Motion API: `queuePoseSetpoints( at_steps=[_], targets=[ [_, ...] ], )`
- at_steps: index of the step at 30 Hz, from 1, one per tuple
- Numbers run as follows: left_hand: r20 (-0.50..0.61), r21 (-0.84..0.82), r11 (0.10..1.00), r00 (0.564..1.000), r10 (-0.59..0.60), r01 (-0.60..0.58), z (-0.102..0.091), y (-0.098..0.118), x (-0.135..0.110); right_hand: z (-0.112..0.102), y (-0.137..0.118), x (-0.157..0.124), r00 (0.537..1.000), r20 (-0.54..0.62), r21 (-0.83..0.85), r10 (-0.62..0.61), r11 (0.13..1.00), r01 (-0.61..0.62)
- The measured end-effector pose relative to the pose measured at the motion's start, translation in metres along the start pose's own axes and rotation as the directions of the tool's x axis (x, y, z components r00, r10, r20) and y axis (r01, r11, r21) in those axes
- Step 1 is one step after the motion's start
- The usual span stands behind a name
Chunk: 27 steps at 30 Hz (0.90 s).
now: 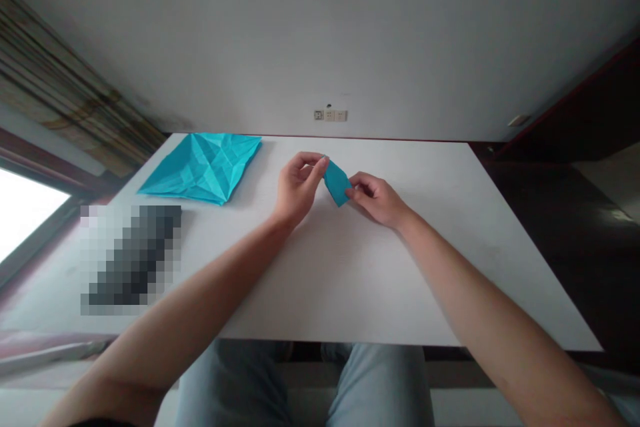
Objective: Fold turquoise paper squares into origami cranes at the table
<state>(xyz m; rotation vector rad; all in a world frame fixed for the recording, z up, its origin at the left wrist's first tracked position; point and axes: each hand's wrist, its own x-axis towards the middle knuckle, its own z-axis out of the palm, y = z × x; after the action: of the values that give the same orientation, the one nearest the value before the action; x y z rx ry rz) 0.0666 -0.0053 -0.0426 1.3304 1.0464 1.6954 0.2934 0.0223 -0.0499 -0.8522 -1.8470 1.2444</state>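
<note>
A small folded piece of blue paper [336, 181] is held between my two hands, tilted, just above the white table. My left hand [299, 188] pinches its upper left corner between thumb and fingers. On the other side, my right hand [375, 197] grips the lower right edge, thumb in front. The fingers behind the paper are partly hidden. Farther left lies a larger creased sheet of blue paper [207, 165], spread out on the table and touched by neither hand.
The white table [340, 280] reaches back to a grey wall with sockets [330, 115]. A dark pixelated object [135, 257] lies at the left. A curtain [65, 73] hangs by the window, and my legs are under the front edge.
</note>
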Motion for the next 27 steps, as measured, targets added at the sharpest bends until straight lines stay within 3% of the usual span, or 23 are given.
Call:
queuePoseSetpoints(
  at_steps=[6,10,14,27],
  targets=[
    [0.130,-0.056,0.996,0.989,-0.069,0.076,-0.001,-0.001,-0.003,0.000,0.001,0.003,0.993,-0.115,0.221,0.022,0.975,0.005],
    [0.230,-0.082,0.989,0.968,-0.103,0.124,-0.002,-0.006,-0.006,-0.002,0.001,0.005,0.984,-0.177,0.269,0.035,0.963,0.014],
    [0.227,-0.148,0.976,0.966,-0.122,0.158,0.001,-0.009,-0.006,-0.003,-0.001,0.007,0.977,-0.204,0.321,0.064,0.947,0.005],
    [0.231,-0.095,0.985,0.966,-0.116,0.141,0.004,0.002,-0.008,0.001,-0.010,-0.003,0.996,0.044,0.240,0.080,0.967,-0.088]
  ],
)
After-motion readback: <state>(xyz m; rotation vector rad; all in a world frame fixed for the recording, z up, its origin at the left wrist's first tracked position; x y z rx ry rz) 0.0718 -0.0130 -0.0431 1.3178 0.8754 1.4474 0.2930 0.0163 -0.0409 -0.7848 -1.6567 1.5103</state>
